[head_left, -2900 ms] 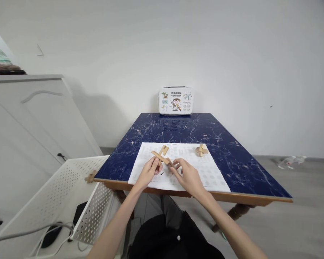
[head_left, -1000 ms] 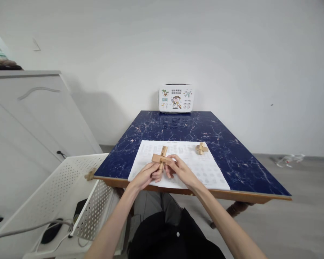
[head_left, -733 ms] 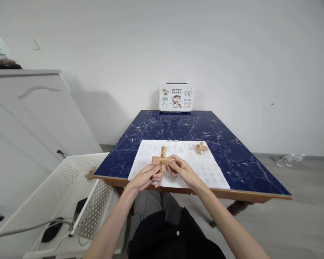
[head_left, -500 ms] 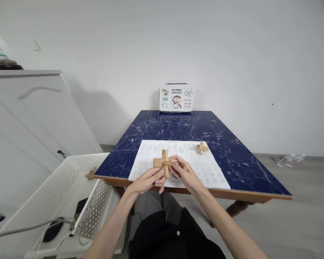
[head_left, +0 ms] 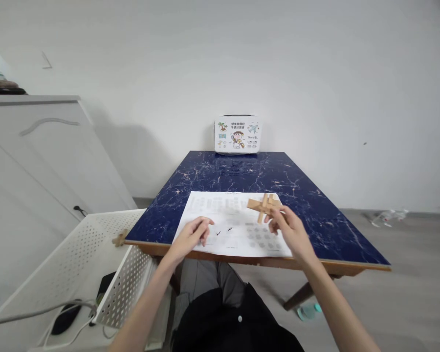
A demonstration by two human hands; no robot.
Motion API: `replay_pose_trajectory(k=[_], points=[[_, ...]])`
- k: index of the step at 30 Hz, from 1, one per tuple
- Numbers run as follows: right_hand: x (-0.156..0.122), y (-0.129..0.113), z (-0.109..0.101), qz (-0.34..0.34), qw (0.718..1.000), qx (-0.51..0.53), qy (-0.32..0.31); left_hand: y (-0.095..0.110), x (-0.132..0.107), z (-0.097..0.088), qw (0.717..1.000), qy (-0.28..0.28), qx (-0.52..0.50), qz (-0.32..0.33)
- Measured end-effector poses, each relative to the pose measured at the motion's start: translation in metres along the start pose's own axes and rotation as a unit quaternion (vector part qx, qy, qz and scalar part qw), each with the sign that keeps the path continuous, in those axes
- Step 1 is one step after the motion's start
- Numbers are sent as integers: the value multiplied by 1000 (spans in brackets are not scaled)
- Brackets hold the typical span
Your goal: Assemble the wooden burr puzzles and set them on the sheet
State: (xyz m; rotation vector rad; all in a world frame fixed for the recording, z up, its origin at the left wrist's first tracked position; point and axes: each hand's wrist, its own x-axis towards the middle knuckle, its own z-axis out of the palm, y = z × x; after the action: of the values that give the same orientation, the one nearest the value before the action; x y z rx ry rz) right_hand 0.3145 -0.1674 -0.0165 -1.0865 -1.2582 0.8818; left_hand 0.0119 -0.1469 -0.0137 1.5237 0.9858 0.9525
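Note:
My right hand (head_left: 288,230) grips one end of a crossed wooden puzzle piece (head_left: 261,207) over the right part of a white printed sheet (head_left: 205,208). Its bars are light brown, and one sticks out to the left. Just behind it is a second wooden block piece (head_left: 273,199), partly covered, and I cannot tell whether the two touch. My left hand (head_left: 193,236) hovers over the sheet's left front with nothing in it, fingers loosely bent and apart. Small dark marks show on the paper between the hands.
The sheet lies at the front of a blue marble-patterned table (head_left: 234,171). A white box with cartoon prints (head_left: 236,135) stands at the back against the wall. To the left are a white perforated bin (head_left: 124,288) and a wooden piece (head_left: 120,238) by the table corner.
My right hand has carried the wooden puzzle piece to the right, towards the other block piece. My left hand has let go of it and moved slightly left.

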Motion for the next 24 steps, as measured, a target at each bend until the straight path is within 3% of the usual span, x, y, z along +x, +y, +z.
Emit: replay_pose_trajectory(k=[4, 6, 9, 12, 16, 19, 21, 24], points=[[1, 18, -48, 6, 976, -181, 122, -14, 9, -35, 971, 145, 187, 48], [1, 28, -61, 15, 955, -257, 150, -21, 13, -47, 960, 173, 213, 62], [3, 42, -69, 33, 939, -311, 142, -27, 16, -55, 961, 190, 195, 56], [1, 49, -66, 47, 939, -313, 135, -28, 16, -57, 965, 179, 186, 45], [-14, 43, -49, 26, 915, -341, 213, -27, 14, -56, 962, 173, 203, 51], [-25, 33, -28, -9, 922, -310, 232, -28, 13, -56, 960, 175, 211, 53], [-27, 29, -15, -19, 947, -256, 194, -29, 13, -56, 960, 175, 213, 53], [-21, 30, -4, -20, 978, -201, 51, -32, 12, -57, 960, 174, 214, 58]])
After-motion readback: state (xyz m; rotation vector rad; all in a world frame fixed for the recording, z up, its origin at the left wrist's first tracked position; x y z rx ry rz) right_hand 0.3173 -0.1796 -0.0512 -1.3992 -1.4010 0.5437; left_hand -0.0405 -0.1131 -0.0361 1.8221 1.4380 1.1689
